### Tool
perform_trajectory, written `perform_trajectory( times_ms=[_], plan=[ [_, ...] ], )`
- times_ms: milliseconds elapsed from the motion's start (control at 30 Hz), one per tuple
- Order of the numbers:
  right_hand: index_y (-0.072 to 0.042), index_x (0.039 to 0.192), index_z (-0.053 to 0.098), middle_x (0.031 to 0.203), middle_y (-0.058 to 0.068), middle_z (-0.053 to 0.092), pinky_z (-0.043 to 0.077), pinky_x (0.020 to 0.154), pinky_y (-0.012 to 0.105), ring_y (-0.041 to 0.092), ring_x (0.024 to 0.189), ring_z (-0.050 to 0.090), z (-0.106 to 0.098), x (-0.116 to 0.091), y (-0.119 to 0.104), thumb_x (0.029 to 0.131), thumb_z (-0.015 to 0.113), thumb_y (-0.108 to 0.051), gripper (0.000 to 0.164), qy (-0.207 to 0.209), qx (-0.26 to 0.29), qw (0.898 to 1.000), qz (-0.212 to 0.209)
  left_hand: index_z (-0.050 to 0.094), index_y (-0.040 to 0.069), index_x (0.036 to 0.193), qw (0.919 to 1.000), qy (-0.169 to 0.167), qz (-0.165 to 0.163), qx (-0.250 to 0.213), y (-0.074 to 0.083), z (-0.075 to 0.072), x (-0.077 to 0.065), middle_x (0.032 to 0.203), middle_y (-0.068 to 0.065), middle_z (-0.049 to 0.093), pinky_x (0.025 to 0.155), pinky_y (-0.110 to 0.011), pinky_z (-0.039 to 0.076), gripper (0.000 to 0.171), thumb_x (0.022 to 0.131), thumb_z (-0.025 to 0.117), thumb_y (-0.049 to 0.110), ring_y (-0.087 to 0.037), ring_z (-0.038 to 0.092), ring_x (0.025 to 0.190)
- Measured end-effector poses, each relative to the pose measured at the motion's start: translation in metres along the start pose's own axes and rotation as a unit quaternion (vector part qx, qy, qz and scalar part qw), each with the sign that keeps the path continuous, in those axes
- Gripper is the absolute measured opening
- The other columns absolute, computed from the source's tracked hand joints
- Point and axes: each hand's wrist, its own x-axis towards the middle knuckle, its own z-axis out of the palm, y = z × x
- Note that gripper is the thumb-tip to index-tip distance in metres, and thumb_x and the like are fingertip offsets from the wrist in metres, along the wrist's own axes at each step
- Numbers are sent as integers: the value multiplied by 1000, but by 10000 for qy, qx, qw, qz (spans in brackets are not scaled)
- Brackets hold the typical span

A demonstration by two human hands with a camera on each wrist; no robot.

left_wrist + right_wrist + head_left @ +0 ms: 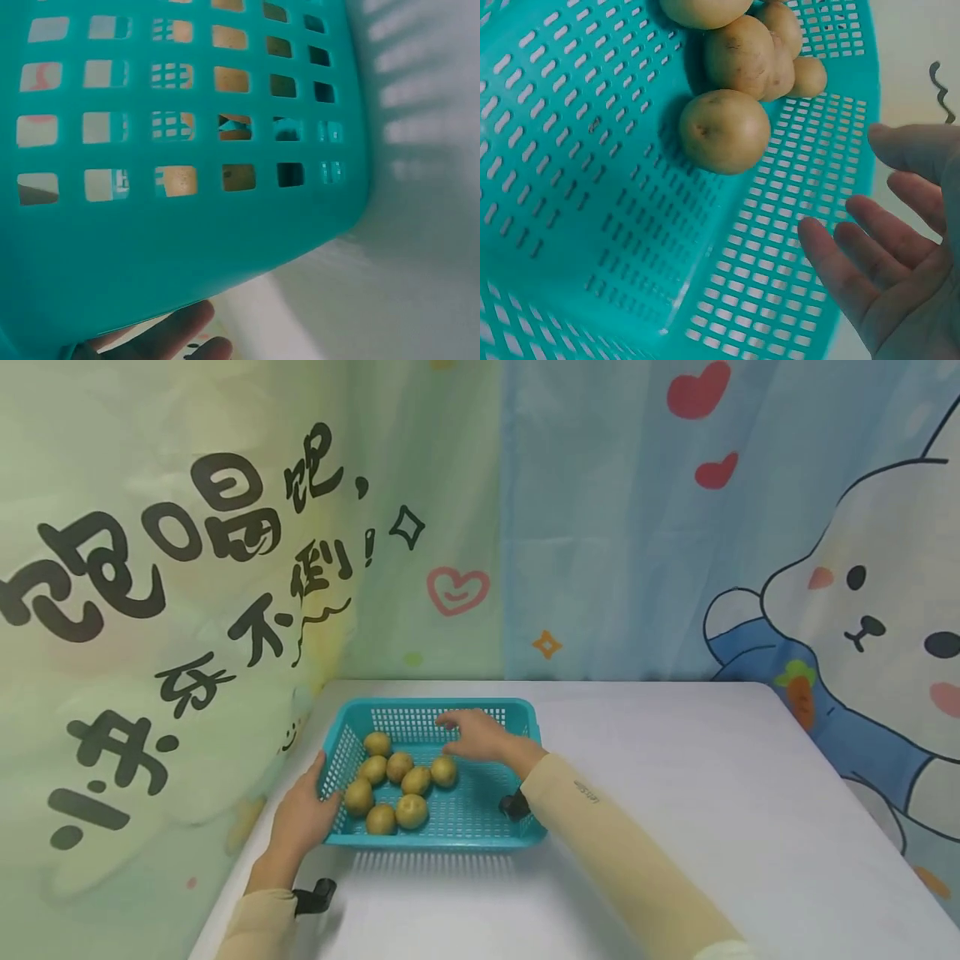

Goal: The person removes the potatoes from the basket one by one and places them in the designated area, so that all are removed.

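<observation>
A teal slotted basket (450,842) stands on the white table, holding several small yellow-brown potatoes (397,781) bunched in its left half. My left hand (303,814) rests against the outside of the basket's left wall, thumb up by the rim. In the left wrist view its fingertips (176,337) show below the basket wall (187,247). My right hand (468,737) hovers palm down over the far right part of the basket, fingers straight and empty. The right wrist view shows these spread fingers (855,262) beside the nearest potato (724,131) on the basket floor (592,187).
The white tabletop (712,793) stretches to the right and front of the basket. Printed cloth backdrops (225,568) hang close behind and to the left. The table's left edge runs just beside my left forearm. Black wrist mounts (315,897) sit on both arms.
</observation>
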Motion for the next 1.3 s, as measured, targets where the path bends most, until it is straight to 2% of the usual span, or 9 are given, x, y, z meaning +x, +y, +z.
perform_trajectory(
  times_ms=[133, 300, 600, 833, 1000, 1300],
  plan=[
    [-11, 138, 54, 134, 11, 59, 45, 99, 43, 29, 123, 53, 11, 5, 10, 91, 69, -15, 50, 102, 205, 9995, 231, 13, 9, 157, 9997, -109, -71, -193, -2, 3, -2, 155, -27, 26, 102, -61, 35, 72, 94, 47, 12, -48, 39, 132],
    [-9, 136, 56, 133, 13, 59, 45, 99, 43, 30, 123, 53, 21, 7, 13, 88, 71, -15, 51, 27, 311, 9989, 354, 13, 10, 157, 9997, -89, -53, -200, -4, 0, -3, 155, -27, 26, 98, -60, 38, 73, 91, 44, 6, -47, 43, 128],
    [-10, 137, 55, 137, 10, 57, 44, 100, 39, 27, 125, 52, 45, 11, 15, 84, 74, -17, 57, -421, -29, 9983, 409, 9, 10, 158, 9986, -331, -127, -404, -5, -6, -3, 157, -26, 19, 106, -62, 28, 73, 92, 41, 2, -50, 28, 137],
    [-12, 141, 52, 138, 8, 56, 44, 100, 38, 26, 123, 52, 53, 10, 20, 83, 78, -18, 65, -553, 35, 9975, 445, 10, 10, 158, 9982, -344, -167, -461, -2, -3, -1, 156, -27, 21, 103, -63, 31, 74, 92, 42, 2, -51, 33, 134],
    [-12, 140, 53, 136, 7, 58, 45, 98, 37, 24, 121, 54, 54, 10, 17, 82, 79, -16, 64, -501, 158, 9978, 401, 8, 11, 158, 9975, -383, -142, -578, 0, -4, -1, 157, -27, 19, 104, -63, 30, 75, 92, 42, 0, -50, 32, 135],
    [-12, 133, 58, 126, 4, 63, 46, 96, 33, 21, 115, 57, 61, 11, 12, 83, 78, -17, 53, -409, -442, 9979, 233, 7, 10, 158, 9973, -464, -101, -561, -1, -4, -2, 158, -27, 17, 106, -63, 27, 75, 93, 42, 0, -50, 27, 138]
  ],
)
